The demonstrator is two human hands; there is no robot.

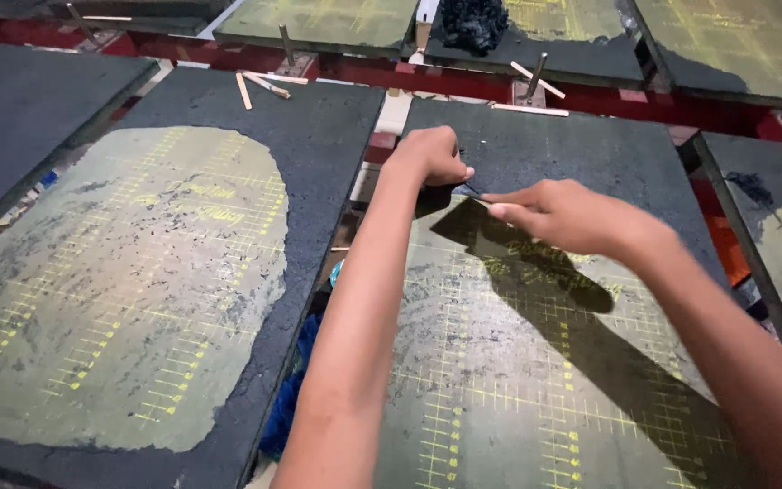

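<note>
Left hand point(429, 156) clenched and right hand point(561, 215) pinching, both on a thin dark strip point(469, 189) between them, gridded board point(536, 380) beneath the grip

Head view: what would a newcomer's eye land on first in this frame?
First, the two hands meeting at centre: the left hand curled in a fist, the right hand pinching something thin and dark between them, too small to identify. They work over a dark board with a yellow grid. To the left lies a similar board with a large worn pale patch.
</note>
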